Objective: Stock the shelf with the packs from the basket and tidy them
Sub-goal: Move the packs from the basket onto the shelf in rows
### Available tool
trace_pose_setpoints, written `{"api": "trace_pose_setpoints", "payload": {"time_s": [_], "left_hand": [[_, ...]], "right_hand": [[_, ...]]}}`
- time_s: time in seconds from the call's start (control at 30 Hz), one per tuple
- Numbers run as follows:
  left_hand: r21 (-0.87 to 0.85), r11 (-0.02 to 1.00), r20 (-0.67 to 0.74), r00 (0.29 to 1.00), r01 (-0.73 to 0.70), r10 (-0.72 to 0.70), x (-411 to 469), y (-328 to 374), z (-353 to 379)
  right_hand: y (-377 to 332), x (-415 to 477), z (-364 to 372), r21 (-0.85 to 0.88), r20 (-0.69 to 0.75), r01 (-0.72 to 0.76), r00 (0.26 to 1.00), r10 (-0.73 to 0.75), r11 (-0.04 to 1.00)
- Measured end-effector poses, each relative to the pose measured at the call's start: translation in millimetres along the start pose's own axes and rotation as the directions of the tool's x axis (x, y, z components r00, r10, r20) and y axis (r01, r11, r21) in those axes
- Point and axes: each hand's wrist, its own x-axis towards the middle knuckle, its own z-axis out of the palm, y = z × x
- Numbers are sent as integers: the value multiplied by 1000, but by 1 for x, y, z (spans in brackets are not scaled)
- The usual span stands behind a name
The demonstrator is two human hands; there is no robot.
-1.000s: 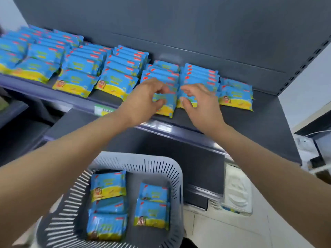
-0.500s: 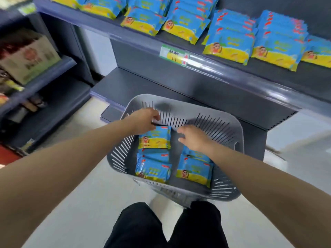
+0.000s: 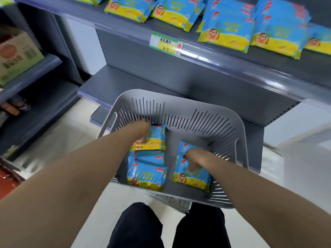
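Across the top of the view ran the dark grey shelf (image 3: pixel 223 59), with rows of blue-and-yellow shelf packs (image 3: pixel 225 31) lying flat on it, their yellow ends towards the front edge. Below it a second shelf (image 3: pixel 143 81) of the same unit jutted out, and off to the left stood another rack bearing a cardboard box (image 3: pixel 18 56). Pale floor (image 3: pixel 62 133) showed beneath.

Just in front of the lower shelf, above the person's dark trouser legs (image 3: pixel 136 226), sat the grey slotted basket (image 3: pixel 179 100). Both bare forearms reached down into it.

Inside the basket lay two columns of packs. On the left side the far-left pack (image 3: pixel 158 138) topped a small stack by the far wall, and the near-left pack (image 3: pixel 146 176) lay just beside it towards the person, with another partly showing between them. On the right side lay the right pack (image 3: pixel 192 179), overlapping one beneath it.

A green-and-yellow price label (image 3: pixel 166 44) was clipped to the upper shelf's front rail.

The left hand (image 3: pixel 141 130) rested on the far-left pack, its grip closed on it with the thumb pressed on the pack's face and the fingers curled at its far edge. The right hand (image 3: pixel 197 158) gripped the right pack likewise, thumb on the face, fingers hooked over its far end; motion blur hid the fingertips.
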Motion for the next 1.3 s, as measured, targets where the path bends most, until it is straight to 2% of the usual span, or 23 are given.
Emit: {"api": "trace_pose_setpoints", "payload": {"time_s": [0.13, 0.33, 0.5, 0.67, 0.77, 0.87, 1.0, 1.07, 1.13, 1.23, 1.3], "left_hand": [[78, 996, 23, 998, 52, -53, 11, 6, 7], [139, 990, -1, 1000, 30, -30, 8, 12, -12], [120, 982, 84, 987, -148, 138, -16, 20, -77], [21, 934, 61, 933, -357, 355, -61, 48, -180], [-18, 904, -32, 904, -427, 426, -83, 67, -241], [-49, 866, -172, 859, -497, 483, -99, 89, -296], [-159, 808, -337, 801, -567, 495, -102, 123, -348], [-202, 780, -357, 786, -592, 504, -93, 141, -361], [-201, 777, -335, 787, -597, 519, -80, 160, -366], [-177, 776, -304, 784, -605, 542, -61, 188, -371], [-210, 768, -300, 787, -605, 539, -51, 203, -375]], "right_hand": [[12, -6, -9, 138, 28, 37, 999, -41, 990], [31, -37, -62, 208, -131, 66, 991, -39, 976], [58, -109, -118, 206, -229, 16, 973, 33, 978], [112, -203, -175, 326, -308, -56, 938, 162, 944], [164, -249, -204, 424, -377, -135, 873, 310, 896], [224, -274, -218, 476, -424, -252, 773, 472, 842], [288, -272, -218, 516, -421, -337, 701, 576, 787], [314, -259, -213, 482, -430, -339, 712, 556, 808], [336, -241, -208, 426, -409, -339, 755, 513, 839], [364, -217, -209, 382, -372, -293, 819, 436, 877], [376, -207, -215, 355, -392, -244, 838, 380, 902]]}}
